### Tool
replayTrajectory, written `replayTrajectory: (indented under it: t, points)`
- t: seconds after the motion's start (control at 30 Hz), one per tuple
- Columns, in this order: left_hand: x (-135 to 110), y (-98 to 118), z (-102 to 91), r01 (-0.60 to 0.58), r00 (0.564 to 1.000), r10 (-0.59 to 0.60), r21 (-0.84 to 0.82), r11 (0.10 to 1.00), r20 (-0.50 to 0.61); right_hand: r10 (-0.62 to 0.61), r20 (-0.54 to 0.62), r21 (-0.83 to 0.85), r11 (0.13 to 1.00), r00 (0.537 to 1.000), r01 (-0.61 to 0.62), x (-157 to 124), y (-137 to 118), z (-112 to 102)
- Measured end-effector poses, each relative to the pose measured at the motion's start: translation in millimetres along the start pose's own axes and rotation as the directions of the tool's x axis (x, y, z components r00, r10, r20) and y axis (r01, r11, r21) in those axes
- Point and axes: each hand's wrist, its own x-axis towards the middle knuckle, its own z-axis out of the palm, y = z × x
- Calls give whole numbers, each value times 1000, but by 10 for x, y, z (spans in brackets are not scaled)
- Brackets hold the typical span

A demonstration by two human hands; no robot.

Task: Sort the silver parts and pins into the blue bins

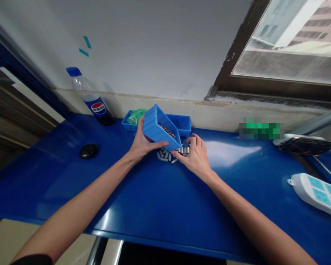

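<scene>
My left hand point(143, 143) is wrapped round a blue plastic bin point(150, 125), which it holds tilted towards the right just above the table. Inside the bin lie many small metal pieces point(167, 131), too small to name. Below its lower edge, short silvery cylinders point(164, 156) are spread in a loose pile on the blue table point(154, 206). My right hand point(195, 156) is at the right side of this pile, thumb and fingers apart and curved around some cylinders. Whether its fingertips touch them I cannot tell.
Behind the held bin, a second blue bin point(184, 123) and one with green material point(136, 117) stand by the wall. A cola bottle point(95, 105) and a black mouse point(88, 151) are left. A phone point(309, 144) and a white power strip point(317, 193) are right.
</scene>
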Motion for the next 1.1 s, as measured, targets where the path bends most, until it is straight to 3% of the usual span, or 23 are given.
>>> replayTrajectory:
  t: [0.37,0.63,0.9,1.1]
  points:
    - [-8,54,-5,-37,987,32,27,999,156,-11,3,12,1000,1000,11,87,176,-8]
    - [39,161,91,-72,956,34,119,990,292,108,83,332,934,991,-129,84,49,-122]
    - [137,268,216,-178,953,110,229,957,282,297,82,535,792,951,-293,51,-134,-134]
    - [168,455,281,-207,968,131,387,898,214,351,-24,643,722,936,-254,50,-52,-82]
